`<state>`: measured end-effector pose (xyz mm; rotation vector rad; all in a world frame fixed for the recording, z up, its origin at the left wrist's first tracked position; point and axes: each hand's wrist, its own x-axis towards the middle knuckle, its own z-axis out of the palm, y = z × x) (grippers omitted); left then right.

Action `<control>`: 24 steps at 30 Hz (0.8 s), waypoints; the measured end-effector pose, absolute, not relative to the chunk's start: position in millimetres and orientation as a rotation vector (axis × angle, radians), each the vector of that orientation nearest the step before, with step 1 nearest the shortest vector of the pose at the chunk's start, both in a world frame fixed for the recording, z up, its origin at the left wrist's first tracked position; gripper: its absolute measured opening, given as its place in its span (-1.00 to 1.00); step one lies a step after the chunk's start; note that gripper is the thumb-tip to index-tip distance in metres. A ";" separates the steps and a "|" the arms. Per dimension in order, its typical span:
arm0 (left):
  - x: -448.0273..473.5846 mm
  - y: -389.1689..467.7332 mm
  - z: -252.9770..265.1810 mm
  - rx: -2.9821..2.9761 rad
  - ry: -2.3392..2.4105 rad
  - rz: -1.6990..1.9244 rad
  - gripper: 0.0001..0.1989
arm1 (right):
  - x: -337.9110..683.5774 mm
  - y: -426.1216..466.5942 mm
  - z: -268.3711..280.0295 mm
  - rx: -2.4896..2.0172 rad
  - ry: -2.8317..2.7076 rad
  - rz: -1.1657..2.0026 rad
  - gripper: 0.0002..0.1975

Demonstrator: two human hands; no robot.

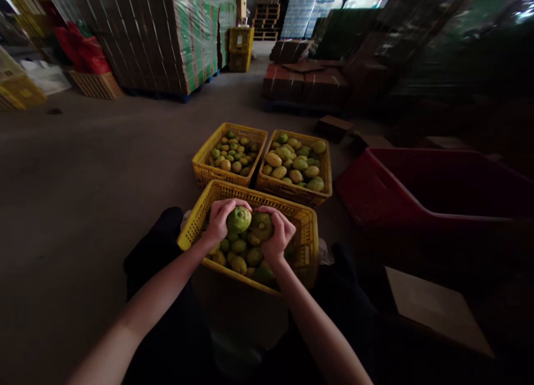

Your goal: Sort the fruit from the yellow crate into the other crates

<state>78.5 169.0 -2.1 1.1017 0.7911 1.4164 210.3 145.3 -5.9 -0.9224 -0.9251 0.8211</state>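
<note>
My left hand [220, 222] is closed around a green fruit [239, 220], with its stem end facing me. Beside it, my right hand [280, 232] grips a second, darker green fruit [262, 226]. Both are held close together over the near yellow crate [192, 227], which sits between my legs. Inside that crate lie several green and yellowish oval fruits [238, 264], partly hidden by my hands and forearms. The exact kind of fruit is hard to tell in the dim light.
Just beyond stand two more yellow crates, the left [200, 163] with smaller fruits and the right [292, 195] with larger ones. A red bin [387, 190] is at right, a cardboard piece [434, 307] near my right leg. Wrapped pallet stacks [142, 40] stand behind.
</note>
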 end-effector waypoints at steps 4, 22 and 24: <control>78.5 169.5 -1.7 1.258 0.827 1.435 -0.62 | 210.3 145.3 -4.4 -0.921 -0.921 0.826 -0.69; 78.4 172.0 -3.5 1.363 0.769 1.513 -0.60 | 212.7 149.1 -7.3 -0.860 -1.019 0.743 -0.69; 78.1 171.3 -3.0 1.348 0.772 1.511 -0.61 | 212.7 148.7 -7.3 -0.860 -1.018 0.746 -0.69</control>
